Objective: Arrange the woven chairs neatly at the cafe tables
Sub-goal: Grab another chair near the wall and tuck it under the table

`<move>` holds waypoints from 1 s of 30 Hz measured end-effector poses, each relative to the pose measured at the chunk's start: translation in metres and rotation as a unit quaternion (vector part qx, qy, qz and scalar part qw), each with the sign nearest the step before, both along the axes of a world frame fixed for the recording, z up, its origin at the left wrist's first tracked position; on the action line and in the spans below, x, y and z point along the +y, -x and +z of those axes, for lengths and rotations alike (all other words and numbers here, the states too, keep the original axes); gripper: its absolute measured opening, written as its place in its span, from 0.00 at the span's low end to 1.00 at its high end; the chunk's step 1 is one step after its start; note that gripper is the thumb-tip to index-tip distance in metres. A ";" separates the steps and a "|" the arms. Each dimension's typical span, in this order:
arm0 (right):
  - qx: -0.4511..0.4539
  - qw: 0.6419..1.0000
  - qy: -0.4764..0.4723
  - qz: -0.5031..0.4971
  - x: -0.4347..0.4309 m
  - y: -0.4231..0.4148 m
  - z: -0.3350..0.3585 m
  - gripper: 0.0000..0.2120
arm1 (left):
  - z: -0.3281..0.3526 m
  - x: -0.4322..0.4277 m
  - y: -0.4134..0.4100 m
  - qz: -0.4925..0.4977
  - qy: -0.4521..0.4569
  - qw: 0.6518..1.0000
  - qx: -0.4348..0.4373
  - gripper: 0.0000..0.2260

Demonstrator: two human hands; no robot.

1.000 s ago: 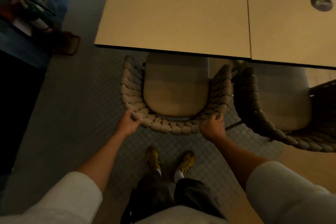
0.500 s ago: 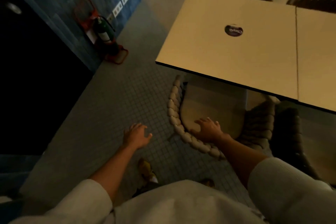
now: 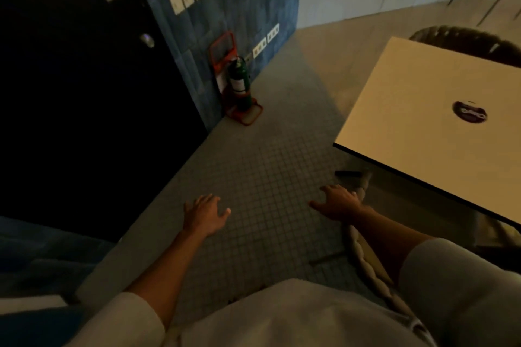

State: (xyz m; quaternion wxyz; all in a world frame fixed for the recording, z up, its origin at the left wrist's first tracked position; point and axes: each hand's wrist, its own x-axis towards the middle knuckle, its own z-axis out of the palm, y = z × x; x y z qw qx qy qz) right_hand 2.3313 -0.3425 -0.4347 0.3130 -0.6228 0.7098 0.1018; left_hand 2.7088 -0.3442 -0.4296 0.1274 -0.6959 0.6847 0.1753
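The pale braided woven chair (image 3: 366,265) sits tucked under the near edge of the beige square cafe surface (image 3: 417,93), with only its rope-like rim showing beside the right forearm. The right hand (image 3: 337,201) hovers by the rim's front end, grip wide, fingers spread, holding nothing; whether it touches the weave I cannot tell. The left hand (image 3: 204,213) hangs over the grey small-tiled floor (image 3: 267,166), grip equally wide and empty. This chair looks settled, so the sensible step is to go to another, perhaps the dark woven chair (image 3: 465,36) at the far side. Round the surface's sharp near corner widely. The floor strip to the left is open, bounded by the green fire extinguisher in its red stand (image 3: 239,84).
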 end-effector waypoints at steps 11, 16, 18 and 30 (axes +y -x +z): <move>-0.026 0.998 -0.029 0.043 -0.132 -0.058 -0.049 0.39 | 0.000 -0.099 -0.020 0.061 -0.023 0.991 0.113 0.35; -0.041 0.998 -0.047 0.016 -0.208 -0.051 -0.075 0.38 | -0.003 -0.199 0.000 0.020 -0.046 0.997 0.064 0.33; -0.042 0.998 -0.045 -0.003 -0.234 -0.043 -0.077 0.35 | 0.002 -0.242 0.011 -0.008 -0.057 0.998 0.038 0.32; -0.025 0.996 0.004 -0.082 -0.431 0.100 -0.047 0.34 | 0.044 -0.521 0.123 -0.116 -0.007 0.993 -0.021 0.27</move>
